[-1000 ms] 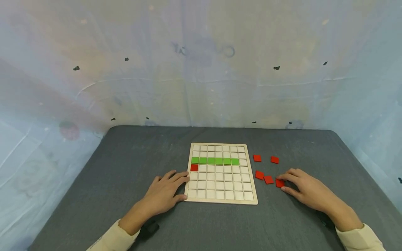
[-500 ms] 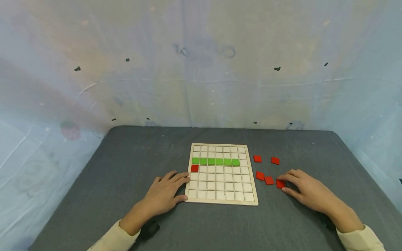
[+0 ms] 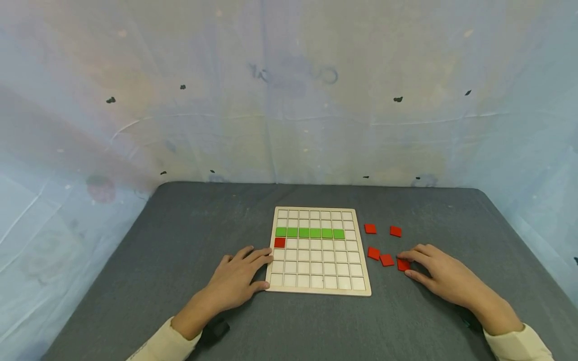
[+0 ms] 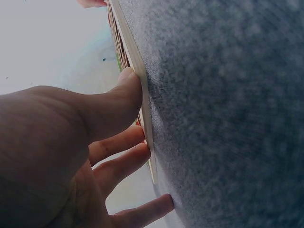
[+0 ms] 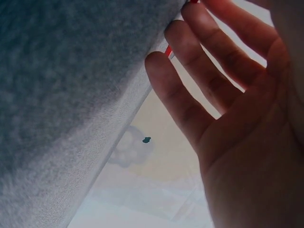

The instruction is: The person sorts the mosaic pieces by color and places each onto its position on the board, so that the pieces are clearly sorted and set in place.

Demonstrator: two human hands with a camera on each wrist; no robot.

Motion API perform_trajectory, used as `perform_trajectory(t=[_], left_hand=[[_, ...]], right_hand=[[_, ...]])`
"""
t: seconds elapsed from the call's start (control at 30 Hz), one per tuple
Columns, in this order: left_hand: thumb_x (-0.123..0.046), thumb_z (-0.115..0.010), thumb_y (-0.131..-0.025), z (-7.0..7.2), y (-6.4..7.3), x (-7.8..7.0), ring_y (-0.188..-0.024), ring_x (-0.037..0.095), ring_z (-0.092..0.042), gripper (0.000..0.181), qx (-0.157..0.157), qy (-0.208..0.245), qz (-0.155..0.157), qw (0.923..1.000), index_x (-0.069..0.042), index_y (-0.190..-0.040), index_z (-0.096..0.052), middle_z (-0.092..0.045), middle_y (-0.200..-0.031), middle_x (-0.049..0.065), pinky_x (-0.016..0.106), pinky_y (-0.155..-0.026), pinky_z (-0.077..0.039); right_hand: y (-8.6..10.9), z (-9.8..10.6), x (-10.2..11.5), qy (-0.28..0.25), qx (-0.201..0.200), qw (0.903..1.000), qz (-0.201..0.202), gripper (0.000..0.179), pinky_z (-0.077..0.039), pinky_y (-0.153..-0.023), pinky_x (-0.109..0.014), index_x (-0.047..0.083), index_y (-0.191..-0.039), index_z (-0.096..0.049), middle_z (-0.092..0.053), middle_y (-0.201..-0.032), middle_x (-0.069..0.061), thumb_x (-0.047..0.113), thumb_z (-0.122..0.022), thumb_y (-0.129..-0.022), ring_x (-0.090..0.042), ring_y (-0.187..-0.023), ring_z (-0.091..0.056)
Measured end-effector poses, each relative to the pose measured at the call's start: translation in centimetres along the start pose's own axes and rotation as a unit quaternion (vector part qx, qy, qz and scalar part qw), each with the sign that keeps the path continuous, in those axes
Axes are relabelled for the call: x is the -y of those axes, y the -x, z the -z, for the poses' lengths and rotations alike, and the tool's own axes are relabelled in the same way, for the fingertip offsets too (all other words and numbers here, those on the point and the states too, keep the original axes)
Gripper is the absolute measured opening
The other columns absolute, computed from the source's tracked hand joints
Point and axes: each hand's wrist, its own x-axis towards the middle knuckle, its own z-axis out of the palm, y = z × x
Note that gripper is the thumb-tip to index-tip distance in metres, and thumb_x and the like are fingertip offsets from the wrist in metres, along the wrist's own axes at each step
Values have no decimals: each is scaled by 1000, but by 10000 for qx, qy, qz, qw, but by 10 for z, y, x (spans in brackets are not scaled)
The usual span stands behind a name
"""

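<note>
A pale wooden grid board [image 3: 317,268] lies on the table, with a row of several green square tiles [image 3: 304,233] in it. One red tile [image 3: 280,242] sits in the leftmost cell of the row below. My left hand [image 3: 232,281] rests at the board's left side, its fingers spread; in the left wrist view the thumb [image 4: 127,97] touches the board's edge [image 4: 147,107]. To the right of the board, my right hand [image 3: 444,273] pinches a red square tile [image 3: 403,265] lying on the table between thumb and fingertips. Its grip is mostly out of sight in the right wrist view.
Between board and right hand lie two loose red tiles, one [image 3: 373,253] close beside the other [image 3: 386,260]. Farther back are two more, a left one [image 3: 370,228] and a right one [image 3: 395,231]. A grey cloth covers the table [image 3: 203,215]; pale sheeting [image 3: 289,125] hangs behind.
Hands, board and tiles keep their places. The whole head view has shifted only very slightly.
</note>
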Motion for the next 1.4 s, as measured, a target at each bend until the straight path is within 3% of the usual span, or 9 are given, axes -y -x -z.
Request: perform_trajectory(t=[0.4,0.63,0.8,1.4], left_hand=[[-44,-69,-91,0,1,0,-145,33,-38,60,8,-21,30,10000,-27,-146,-51,-42,-157,-7,63,-101,-38],[-45,-69,-90,-2,1,1,-144,32,-40,60,-32,-59,-9,10000,-27,-145,-52,-43,-156,-8,63,-100,-39],[-45,-69,-90,-2,1,0,-144,32,-39,60,-21,-33,-14,10000,-27,-145,-52,-43,-156,-8,62,-99,-39],[-45,-70,-90,-1,-1,1,-144,31,-39,61,-48,-38,26,10000,-28,-145,-52,-43,-156,-9,62,-100,-38]], right_hand=[[1,-1,0,-28,-55,10000,63,34,-50,-70,-30,29,-119,-70,-62,-104,16,28,-78,-86,-4,-89,-57],[2,1,-1,-137,205,9997,-94,36,-50,-72,-31,30,-125,-68,-61,-107,15,34,-74,-90,-4,-92,-56],[3,1,-2,-185,311,9993,-73,36,-48,-71,-30,29,-126,-68,-61,-106,15,29,-75,-90,-2,-91,-55],[1,0,-5,-280,-17,9992,285,39,-48,-69,-26,25,-123,-68,-59,-103,15,15,-77,-86,2,-87,-53]])
